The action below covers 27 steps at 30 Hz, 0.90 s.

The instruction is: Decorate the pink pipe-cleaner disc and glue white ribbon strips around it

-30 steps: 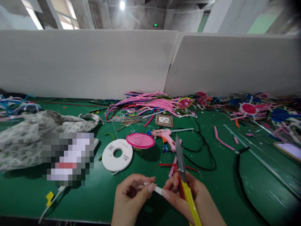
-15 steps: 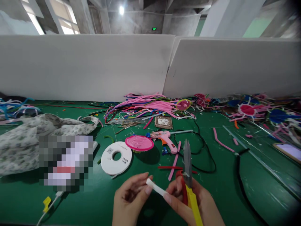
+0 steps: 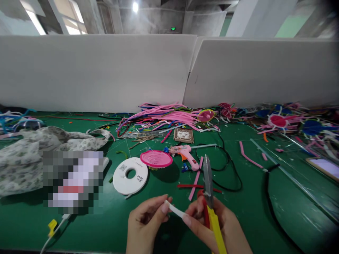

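A short white strip (image 3: pixel 176 210) is stretched between my two hands, low in the middle of the head view. My left hand (image 3: pixel 147 222) pinches its left end between thumb and fingertips. The thumb and fingers of my right hand (image 3: pixel 212 225) hold the other end. Scissors (image 3: pixel 208 187) with red and yellow handles also sit in my right hand, blades together and pointing up and away. Just beyond the hands lie a red strip and a pink strip (image 3: pixel 196 180), crossing each other on the green table (image 3: pixel 100 233).
A white spool (image 3: pixel 118 180) stands left of a pink oval piece (image 3: pixel 156 159) and a pink glue gun (image 3: pixel 185 152) with a black cord. Pink stems (image 3: pixel 161 116) are piled at the back. Left are a patterned cloth (image 3: pixel 31 155) and a blurred phone (image 3: pixel 74 187).
The view has shifted slightly. The scissors have tilted a little to the left, and the white strip bends slightly more between my hands. Both hands keep their hold.
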Tool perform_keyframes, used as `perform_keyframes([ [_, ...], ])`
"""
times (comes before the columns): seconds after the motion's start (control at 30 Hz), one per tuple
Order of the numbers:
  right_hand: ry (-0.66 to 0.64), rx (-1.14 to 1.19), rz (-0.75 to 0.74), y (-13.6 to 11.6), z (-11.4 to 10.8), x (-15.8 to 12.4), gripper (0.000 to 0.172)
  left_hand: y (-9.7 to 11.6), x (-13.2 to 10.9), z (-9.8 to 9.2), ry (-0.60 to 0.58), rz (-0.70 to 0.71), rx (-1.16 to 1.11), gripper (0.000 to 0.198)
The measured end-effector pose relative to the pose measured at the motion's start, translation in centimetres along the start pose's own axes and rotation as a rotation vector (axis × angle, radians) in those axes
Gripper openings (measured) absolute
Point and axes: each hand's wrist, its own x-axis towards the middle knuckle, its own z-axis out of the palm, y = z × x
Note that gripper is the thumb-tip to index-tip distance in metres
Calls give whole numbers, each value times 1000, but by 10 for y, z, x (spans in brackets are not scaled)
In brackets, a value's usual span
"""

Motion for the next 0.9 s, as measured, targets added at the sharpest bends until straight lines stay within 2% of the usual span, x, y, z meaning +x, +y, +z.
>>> perform_keyframes([
  [0.2, 40, 35, -19, 1, 2, 0, 39, -1, 0, 1, -7, -103, -100, 40],
  [0.33, 36, 51, -56, 3, 2, 0, 39, -5, -1, 4, -99, -204, -164, 54],
  [0.53, -27, 86, -32, 3, 3, 0, 38, -11, -2, 4, -190, -216, -153, 36],
  [0.7, 54, 126, -58, 6, 13, -3, 37, -16, -1, 3, -262, -149, -97, 28],
  [0.8, 102, 87, -63, 8, 13, -2, 39, -17, -2, 2, -257, -111, -32, 28],
  [0.9, 61, 4, -58, 8, 8, 0, 35, -16, -2, 0, -263, -102, 20, 30],
])
